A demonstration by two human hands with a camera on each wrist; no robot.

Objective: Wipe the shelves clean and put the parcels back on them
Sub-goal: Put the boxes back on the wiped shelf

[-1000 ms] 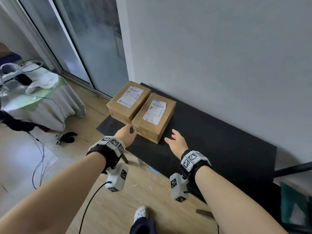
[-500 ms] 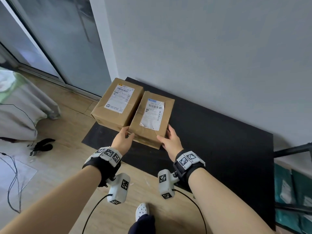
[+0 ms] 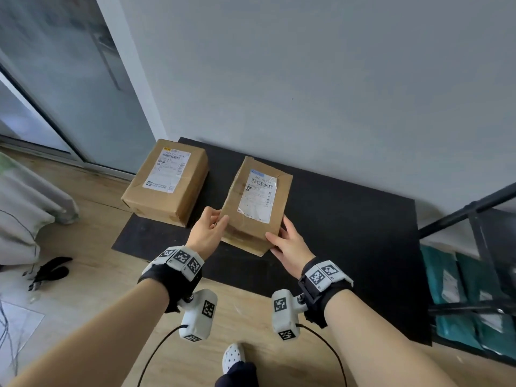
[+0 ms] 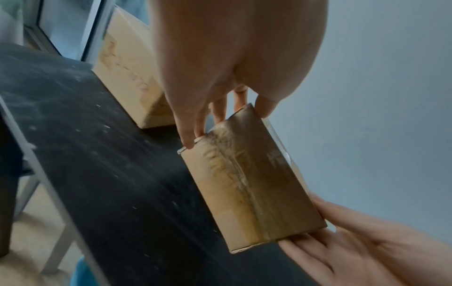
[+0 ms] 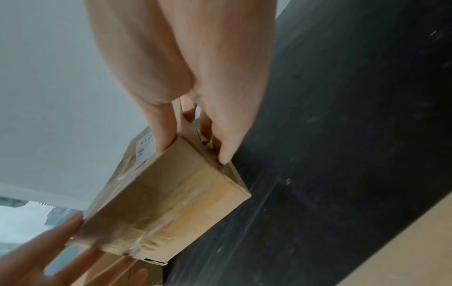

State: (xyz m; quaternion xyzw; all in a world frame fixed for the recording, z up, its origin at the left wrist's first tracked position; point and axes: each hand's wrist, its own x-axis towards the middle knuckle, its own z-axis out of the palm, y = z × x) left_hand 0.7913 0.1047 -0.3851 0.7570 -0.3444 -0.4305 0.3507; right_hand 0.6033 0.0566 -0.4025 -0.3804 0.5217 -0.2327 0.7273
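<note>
Above black shelf (image 3: 335, 219) — left hand (image 3: 205, 233), right hand (image 3: 289, 247) clasp lifted box (image 3: 255, 202); clearing step — next, set aside.

At about one o'clock from the hands, the held parcel (image 3: 255, 202) is brown cardboard with a white label printed in black barcode lines and a blue strip on top. At eleven o'clock, the second parcel (image 3: 167, 182) is the same brown, its white label carrying a yellow tag. The shelf board (image 3: 349, 219) is black; the wall (image 3: 307, 79) is pale grey.
</note>
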